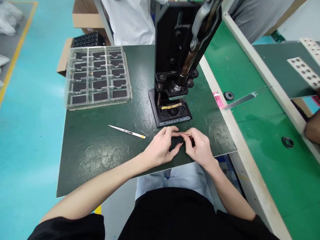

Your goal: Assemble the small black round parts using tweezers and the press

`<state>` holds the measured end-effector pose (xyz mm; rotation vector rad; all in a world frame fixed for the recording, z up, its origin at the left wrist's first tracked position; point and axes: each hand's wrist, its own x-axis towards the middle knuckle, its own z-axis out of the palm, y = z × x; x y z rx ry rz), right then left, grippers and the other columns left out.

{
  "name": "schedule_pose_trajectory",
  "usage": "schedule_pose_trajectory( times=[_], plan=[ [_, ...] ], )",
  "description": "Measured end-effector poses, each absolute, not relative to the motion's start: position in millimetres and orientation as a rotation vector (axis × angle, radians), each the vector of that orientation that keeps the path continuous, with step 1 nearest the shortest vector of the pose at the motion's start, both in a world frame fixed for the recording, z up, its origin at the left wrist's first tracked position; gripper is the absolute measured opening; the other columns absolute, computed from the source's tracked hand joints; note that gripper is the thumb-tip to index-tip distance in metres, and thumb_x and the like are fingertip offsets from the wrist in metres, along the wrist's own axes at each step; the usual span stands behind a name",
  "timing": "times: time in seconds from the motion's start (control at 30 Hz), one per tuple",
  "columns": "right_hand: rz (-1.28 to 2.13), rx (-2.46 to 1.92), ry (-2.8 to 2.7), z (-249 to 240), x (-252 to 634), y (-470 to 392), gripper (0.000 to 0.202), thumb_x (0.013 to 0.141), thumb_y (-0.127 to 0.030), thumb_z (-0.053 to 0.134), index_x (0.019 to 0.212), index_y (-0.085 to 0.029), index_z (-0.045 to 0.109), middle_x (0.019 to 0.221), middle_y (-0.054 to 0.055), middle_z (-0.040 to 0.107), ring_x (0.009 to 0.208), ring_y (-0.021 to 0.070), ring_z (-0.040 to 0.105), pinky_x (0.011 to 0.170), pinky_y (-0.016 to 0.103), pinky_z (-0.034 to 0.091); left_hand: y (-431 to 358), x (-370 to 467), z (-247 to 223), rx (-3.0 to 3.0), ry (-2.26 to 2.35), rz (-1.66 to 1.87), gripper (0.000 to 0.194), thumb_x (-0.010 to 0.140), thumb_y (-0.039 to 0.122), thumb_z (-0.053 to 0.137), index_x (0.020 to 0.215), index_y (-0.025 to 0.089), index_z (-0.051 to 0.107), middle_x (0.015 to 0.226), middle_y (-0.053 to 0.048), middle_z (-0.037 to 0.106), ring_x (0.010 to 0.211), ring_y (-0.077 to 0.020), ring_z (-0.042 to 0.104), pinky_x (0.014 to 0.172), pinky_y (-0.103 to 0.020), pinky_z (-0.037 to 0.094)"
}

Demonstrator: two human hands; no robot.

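Observation:
Near the front edge of the dark green table, my left hand [163, 145] and my right hand [198, 146] are both closed on a small round black part [179, 139]. The fingers cover much of the part, so its exact kind does not show. Just behind my hands stands a black hand press [174, 71]; a yellow strip [171, 106] lies across the fixture on its base. Left of my left hand lies a pair of white tweezers [126, 131] with a yellow end.
A clear plastic tray [97, 103] with black pieces in its pockets stands at the back left. Right of the table runs a green conveyor [266, 137] carrying black rings [287, 142]. A co-worker's hand [319, 115] is at the far right; another person [129, 19] is behind the table.

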<state>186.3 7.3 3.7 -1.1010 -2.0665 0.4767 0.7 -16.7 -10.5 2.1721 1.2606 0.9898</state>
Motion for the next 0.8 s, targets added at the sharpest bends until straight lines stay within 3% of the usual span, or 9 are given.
schedule_pose_trajectory(
  times=[0.17,0.33,0.4,0.47,0.6,0.67,0.8],
  plan=[
    [0.606,-1.156,-2.002,4.4,185.2,9.4,0.026,0.102,-0.031,0.052,0.078,-0.022,0.056,0.072,0.002,0.064,0.064,0.0138,0.061,0.061,0.027,0.050,-17.0,1.9,-15.0,2.214,1.297,0.971,0.032,0.095,0.027,0.061,0.122,0.020,0.045,0.116,-0.010,0.067,0.111,-0.0249,0.071,0.089,-0.041,0.063],
    [0.587,-1.285,-1.323,8.2,200.8,12.9,0.028,0.103,-0.045,0.055,0.097,-0.020,0.065,0.068,-0.001,0.062,0.054,0.0096,0.054,0.050,0.022,0.045,-15.7,0.9,-13.3,2.229,1.276,0.960,0.030,0.096,0.023,0.058,0.121,0.021,0.043,0.116,-0.010,0.072,0.112,-0.0264,0.069,0.089,-0.043,0.063],
    [0.536,-1.296,-1.321,6.4,211.1,9.0,0.027,0.104,-0.042,0.053,0.108,-0.020,0.068,0.076,0.001,0.068,0.059,0.0105,0.058,0.055,0.024,0.050,-14.1,-0.8,-11.0,2.231,1.260,0.958,0.029,0.096,0.020,0.056,0.122,0.021,0.042,0.118,-0.010,0.074,0.113,-0.0265,0.068,0.092,-0.045,0.062],
    [0.495,-1.301,-1.498,4.4,221.1,1.4,0.028,0.105,-0.033,0.051,0.123,-0.022,0.069,0.098,0.007,0.075,0.071,0.0130,0.065,0.065,0.028,0.057,-12.7,-2.5,-7.8,2.229,1.220,0.957,0.030,0.098,0.017,0.054,0.125,0.021,0.042,0.123,-0.010,0.073,0.117,-0.0255,0.066,0.096,-0.044,0.062],
    [0.284,-1.271,-1.863,9.0,232.1,-13.5,0.050,0.102,-0.018,0.048,0.152,-0.028,0.053,0.136,0.011,0.069,0.101,0.0202,0.070,0.089,0.040,0.062,-14.6,-2.4,-1.9,2.226,1.243,0.980,0.031,0.100,0.022,0.053,0.130,0.019,0.045,0.127,-0.011,0.070,0.119,-0.0234,0.066,0.098,-0.040,0.062],
    [0.232,-1.239,-1.952,15.0,230.5,-15.9,0.056,0.101,-0.015,0.050,0.155,-0.028,0.049,0.139,0.011,0.068,0.107,0.0220,0.070,0.093,0.042,0.062,-17.4,-0.6,-0.8,2.253,1.311,0.967,0.034,0.099,0.030,0.058,0.129,0.018,0.047,0.122,-0.012,0.070,0.115,-0.0258,0.067,0.096,-0.043,0.062],
    [0.304,-1.099,-1.960,19.0,212.9,-11.6,0.044,0.099,-0.011,0.054,0.137,-0.028,0.067,0.116,0.006,0.078,0.097,0.0203,0.072,0.087,0.040,0.063,-21.0,1.2,-3.3,2.310,1.294,0.881,0.048,0.093,0.039,0.069,0.129,0.019,0.045,0.121,-0.013,0.069,0.113,-0.0290,0.067,0.096,-0.047,0.061]
  ],
)
